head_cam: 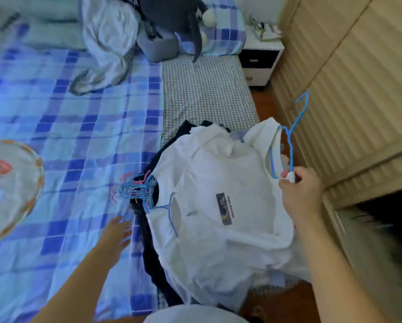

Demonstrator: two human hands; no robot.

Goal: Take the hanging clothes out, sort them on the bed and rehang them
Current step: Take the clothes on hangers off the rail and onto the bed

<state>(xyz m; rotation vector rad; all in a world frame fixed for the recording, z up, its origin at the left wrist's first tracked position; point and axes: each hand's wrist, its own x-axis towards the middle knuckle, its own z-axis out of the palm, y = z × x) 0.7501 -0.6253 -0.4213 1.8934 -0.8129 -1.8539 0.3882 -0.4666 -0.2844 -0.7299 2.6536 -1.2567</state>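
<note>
On bed edge: white shirt (218, 183), chest print unreadable. Right hand (298, 185) pinches blue hanger (291, 145) at shirt's collar; left hand (116, 231) spread wide beside pile.

1. The bed (83, 136) carries a blue-and-white checked sheet, with a grey checked strip along its right edge.
2. On it lie a pile of clothes (214, 206) topped by a white T-shirt, a bunch of hangers (137, 190), and a crumpled grey cloth (106, 43).

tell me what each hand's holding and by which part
The right hand pinches the blue hanger by its lower end, hook pointing up. The left hand holds nothing.
</note>
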